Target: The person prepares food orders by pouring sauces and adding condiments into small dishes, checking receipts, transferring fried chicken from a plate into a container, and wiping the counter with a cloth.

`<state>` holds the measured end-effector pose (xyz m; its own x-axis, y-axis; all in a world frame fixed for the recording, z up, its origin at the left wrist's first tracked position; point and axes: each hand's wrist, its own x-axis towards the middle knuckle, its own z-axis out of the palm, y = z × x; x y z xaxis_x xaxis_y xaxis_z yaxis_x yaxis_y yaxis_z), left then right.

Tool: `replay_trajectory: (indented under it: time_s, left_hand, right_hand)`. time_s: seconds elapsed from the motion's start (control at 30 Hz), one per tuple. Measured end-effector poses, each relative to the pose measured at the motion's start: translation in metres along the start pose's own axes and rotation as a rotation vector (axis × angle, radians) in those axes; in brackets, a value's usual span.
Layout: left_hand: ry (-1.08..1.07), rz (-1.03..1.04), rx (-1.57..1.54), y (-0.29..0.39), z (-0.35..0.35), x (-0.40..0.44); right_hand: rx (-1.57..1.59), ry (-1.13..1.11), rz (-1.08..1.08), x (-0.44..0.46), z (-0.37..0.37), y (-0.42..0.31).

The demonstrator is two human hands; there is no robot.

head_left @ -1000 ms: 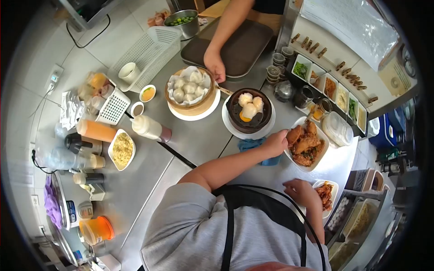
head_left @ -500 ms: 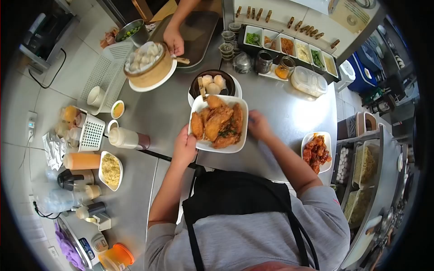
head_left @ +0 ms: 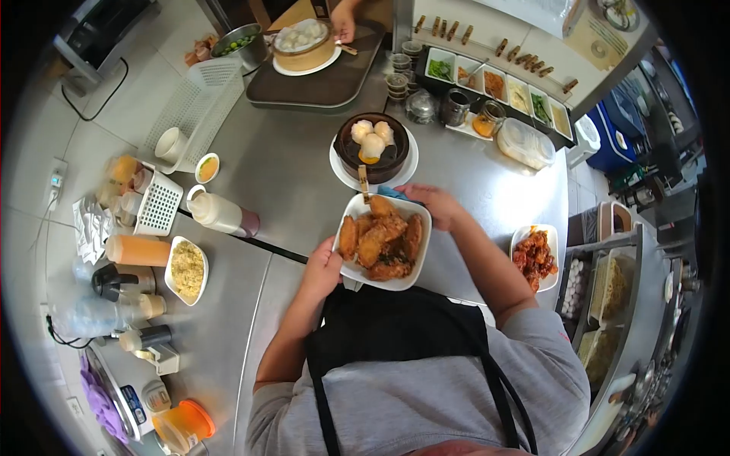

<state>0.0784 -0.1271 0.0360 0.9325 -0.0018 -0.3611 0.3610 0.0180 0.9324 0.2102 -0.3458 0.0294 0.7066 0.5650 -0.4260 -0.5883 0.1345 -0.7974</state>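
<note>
My left hand (head_left: pixel 325 266) grips the left rim of a square white dish (head_left: pixel 399 285) filled with fried chicken wings (head_left: pixel 376 243). A wooden clothespin (head_left: pixel 363 182) stands clipped to its far corner. At the upper right edge of the dish, my right hand (head_left: pixel 432 201) closes on a folded blue cloth (head_left: pixel 391 193), which touches the rim. Just beyond sits a dark round steamer (head_left: pixel 348 163) with several dumplings (head_left: pixel 372 137), resting on a white plate (head_left: pixel 411 163).
Another person's hand (head_left: pixel 344 24) is at a bamboo steamer of dumplings (head_left: pixel 300 57) on a brown tray (head_left: pixel 304 95). A dish of red-sauced chicken (head_left: pixel 534 257) lies at right. Squeeze bottles (head_left: pixel 220 213) and a bowl of chopped garlic-like bits (head_left: pixel 187 271) stand left; topping containers (head_left: pixel 498 83) line the back.
The dish of wings has come closer to me and slightly right. My right hand now has a blue cloth at its rim. The other person's steamer has moved back onto the tray.
</note>
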Motion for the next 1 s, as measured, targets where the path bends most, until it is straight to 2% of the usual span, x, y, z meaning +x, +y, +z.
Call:
replay_trajectory:
  time_s: [0.03,0.13,0.2,0.23,0.3,0.33,0.37,0.47,0.57,0.67,0.8,0.87,0.93,1.0]
  left_hand:
    - [-0.015,0.0,0.001,0.012,0.004,-0.004]
    - [0.037,-0.028,-0.059,0.018,0.006,0.006]
    - [0.048,0.008,-0.065,0.027,-0.003,0.014]
    - [0.054,0.027,-0.067,0.032,-0.009,0.018]
    - [0.122,0.038,-0.068,0.04,-0.028,0.029]
    - [0.156,0.04,-0.071,0.043,-0.038,0.035]
    - [0.282,0.019,-0.002,0.043,-0.046,0.043]
    - [0.469,0.158,-0.013,0.034,-0.073,0.081]
    - [0.631,0.215,-0.016,0.022,-0.1,0.122]
    - [0.781,0.211,0.035,0.001,-0.127,0.155]
    - [0.872,0.133,-0.199,0.0,-0.137,0.16]
    - [0.911,0.122,-0.221,-0.004,-0.144,0.162]
    - [0.926,0.093,-0.368,-0.006,-0.151,0.164]
    - [0.94,0.055,-0.49,0.001,-0.149,0.165]
  right_hand:
    - [0.308,-0.082,0.033,0.007,0.001,0.017]
    - [0.705,-0.454,-0.023,0.02,0.022,0.061]
    - [0.756,-0.457,0.03,0.011,0.045,0.053]
    - [0.631,-0.203,0.134,-0.004,0.053,0.041]
    - [0.463,-0.219,0.233,0.006,0.012,0.047]
    - [0.281,0.011,0.18,0.001,0.005,0.028]
    - [0.098,0.237,0.122,-0.002,-0.001,0.008]
    - [0.061,0.286,-0.007,0.024,-0.037,0.002]
    - [0.174,0.307,-0.034,0.057,-0.05,0.009]
    - [0.191,0.291,-0.052,0.08,-0.048,0.019]
    - [0.202,0.249,-0.076,0.087,0.001,0.011]
    - [0.237,0.226,-0.034,0.094,0.02,0.009]
    - [0.307,0.21,-0.04,0.111,0.029,0.015]
    - [0.385,0.158,0.17,0.117,0.037,0.002]
